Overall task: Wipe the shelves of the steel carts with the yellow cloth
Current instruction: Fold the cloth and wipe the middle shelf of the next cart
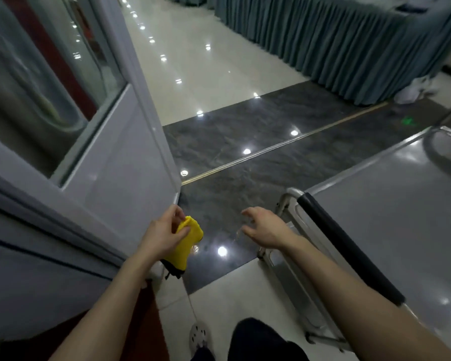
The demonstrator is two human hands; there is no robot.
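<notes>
Lowest in view, just left of the steel cart (pixel 388 209) at its near end: a dark trouser leg and a pale shoe (pixel 199 334). Further left of the cart and clear of its frame, left hand (pixel 162 230) clamped round the bunched yellow cloth (pixel 186 241), probably gathered into a pad ready for wiping. Just left of the cart's black handle grip (pixel 349 246), right hand (pixel 261 227) bare, fingers spread and loose, seemingly reaching to steady the cart; no cloth on the top shelf yet.

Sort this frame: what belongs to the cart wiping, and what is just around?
Job: cloth, gripped by left hand; cart; right hand, empty, beside cart handle.
Just around: door; pleated drape; white bundle.
</notes>
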